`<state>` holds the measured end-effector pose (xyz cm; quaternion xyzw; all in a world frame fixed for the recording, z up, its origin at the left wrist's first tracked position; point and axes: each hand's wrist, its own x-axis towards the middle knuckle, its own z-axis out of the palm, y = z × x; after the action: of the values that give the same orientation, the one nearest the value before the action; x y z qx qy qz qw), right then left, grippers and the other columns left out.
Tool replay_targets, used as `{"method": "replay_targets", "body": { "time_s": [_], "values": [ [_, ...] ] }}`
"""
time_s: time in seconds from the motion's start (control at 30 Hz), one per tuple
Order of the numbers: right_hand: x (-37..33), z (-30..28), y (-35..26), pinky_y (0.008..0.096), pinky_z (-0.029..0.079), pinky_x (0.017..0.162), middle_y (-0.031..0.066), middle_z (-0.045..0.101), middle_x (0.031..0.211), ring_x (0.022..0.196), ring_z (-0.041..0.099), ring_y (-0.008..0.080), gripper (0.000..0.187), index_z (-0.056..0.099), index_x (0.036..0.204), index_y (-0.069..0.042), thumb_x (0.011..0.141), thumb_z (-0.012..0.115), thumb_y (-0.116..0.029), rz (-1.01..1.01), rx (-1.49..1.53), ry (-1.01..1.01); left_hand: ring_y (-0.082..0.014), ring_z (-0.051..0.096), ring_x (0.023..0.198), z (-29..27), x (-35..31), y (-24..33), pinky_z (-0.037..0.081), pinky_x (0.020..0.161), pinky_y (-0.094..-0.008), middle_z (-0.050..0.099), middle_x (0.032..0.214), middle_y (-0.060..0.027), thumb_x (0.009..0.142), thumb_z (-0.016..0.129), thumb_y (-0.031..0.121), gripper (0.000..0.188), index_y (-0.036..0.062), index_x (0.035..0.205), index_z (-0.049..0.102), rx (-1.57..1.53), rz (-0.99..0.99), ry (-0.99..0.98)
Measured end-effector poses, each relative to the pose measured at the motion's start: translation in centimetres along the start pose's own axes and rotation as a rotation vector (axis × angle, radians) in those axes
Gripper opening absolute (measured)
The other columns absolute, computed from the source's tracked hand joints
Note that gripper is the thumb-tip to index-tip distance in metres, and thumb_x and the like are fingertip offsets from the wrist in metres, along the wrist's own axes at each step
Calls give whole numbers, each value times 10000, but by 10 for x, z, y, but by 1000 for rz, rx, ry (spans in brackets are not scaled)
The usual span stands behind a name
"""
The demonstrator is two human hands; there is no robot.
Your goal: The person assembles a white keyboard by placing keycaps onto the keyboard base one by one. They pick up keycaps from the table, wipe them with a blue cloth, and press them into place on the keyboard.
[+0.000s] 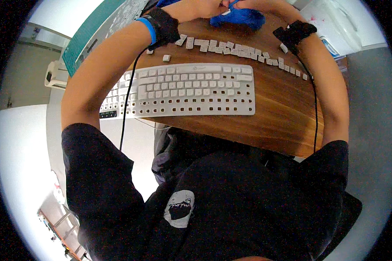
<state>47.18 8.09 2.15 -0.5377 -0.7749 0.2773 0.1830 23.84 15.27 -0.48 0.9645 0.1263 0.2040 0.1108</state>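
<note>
At the top edge of the head view my left hand [208,8] is closed, with a small white keycap [226,12] at its fingertips. Beside it, partly cut off by the picture's edge, my right hand [253,4] grips a bunched blue cloth [244,19], which hangs against the keycap. Nearer to me lies a white keyboard [196,111], many of its keys still seated while the rows closest to me show bare square switch holes. Loose white keycaps [235,50] run in a long uneven row between the keyboard and my hands.
The wooden table [287,117] has its near edge by my body. A single keycap [166,58] lies left of the row. Black cables [128,91] run from my wristbands along both arms. A green mat [80,45] and a white cup-like object [54,75] are at the left.
</note>
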Motion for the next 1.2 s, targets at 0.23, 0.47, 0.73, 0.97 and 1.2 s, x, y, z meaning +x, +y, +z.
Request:
{"method": "replay_targets", "body": {
  "time_s": [0.23,0.47,0.73,0.97,1.2],
  "values": [
    [7,7,9,289,505,687,-24,724,841,772,608,78,182,795,1052,-17,952,771,-167,24,66,83,-454,693,722,0,2,-3,559,683,-500,698,771,-259,893,764,122,157,-9,809,746,-30,-103,51],
    [17,12,-5,279,519,732,3,732,949,852,627,81,288,734,1185,-22,972,824,-195,24,255,128,-289,559,536,-10,-1,-29,474,559,-441,609,657,-182,938,756,139,200,-16,813,739,-135,-215,90],
    [28,33,0,265,525,694,-4,734,869,805,652,96,276,710,1036,-50,918,916,-191,-179,217,240,-147,594,646,-20,-10,-25,504,605,-360,725,740,-59,990,836,307,332,-24,1003,834,-451,-442,72],
    [29,37,-13,276,501,633,0,704,760,722,613,75,341,649,893,-63,836,972,-158,-100,-44,372,-165,668,684,-24,-8,-6,554,666,-379,775,761,-101,962,844,289,293,-5,961,845,-424,-434,88],
    [28,38,-10,284,549,699,31,744,828,765,662,102,313,676,936,-39,879,948,-181,-172,189,379,-207,699,661,-31,-10,-3,567,668,-397,774,776,-164,944,842,248,225,23,926,840,-228,-400,203]
  ]
}}
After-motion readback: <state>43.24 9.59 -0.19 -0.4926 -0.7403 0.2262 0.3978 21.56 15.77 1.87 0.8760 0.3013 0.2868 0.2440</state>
